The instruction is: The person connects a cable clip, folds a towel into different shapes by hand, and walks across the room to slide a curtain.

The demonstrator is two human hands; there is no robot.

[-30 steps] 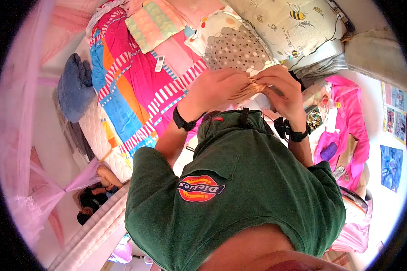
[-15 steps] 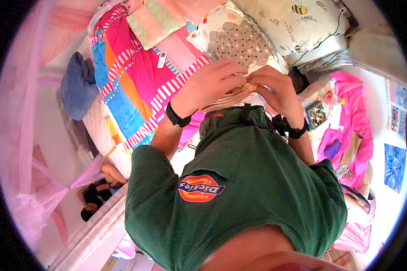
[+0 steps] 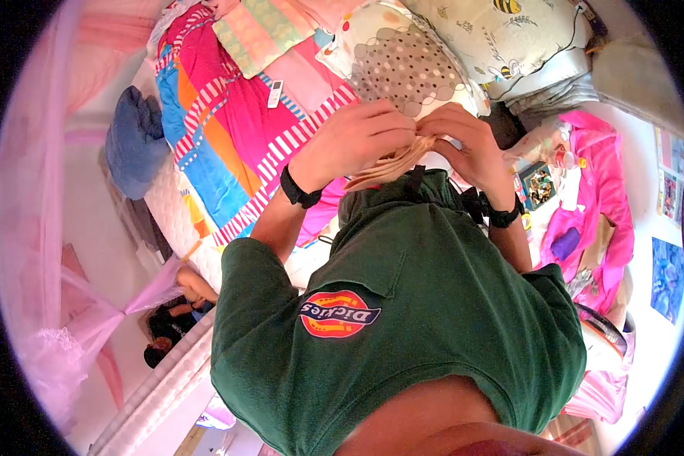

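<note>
My left hand (image 3: 361,144) and my right hand (image 3: 467,144) meet in front of my waist. Between them is a tan, folded bundle in thin layers (image 3: 391,166); whether it is paper or cloth I cannot tell. The fingers of both hands are bent and pinch its upper edge, the left from one side and the right from the other. Its layers fan out below, towards my green shirt (image 3: 433,296). My left fingers hide part of the bundle. Each wrist carries a black band.
Beyond my hands lies a bed with a bright striped quilt (image 3: 239,121), a white remote (image 3: 275,94), a dotted pillow (image 3: 403,64) and a bee-print pillow (image 3: 501,38). Pink cloth (image 3: 604,205) is on the right. At lower left, past pink netting (image 3: 45,228), is another person (image 3: 176,323).
The view has shifted slightly. The layered bundle is tilted more steeply and its layers show more spread. Both hands stay on it.
</note>
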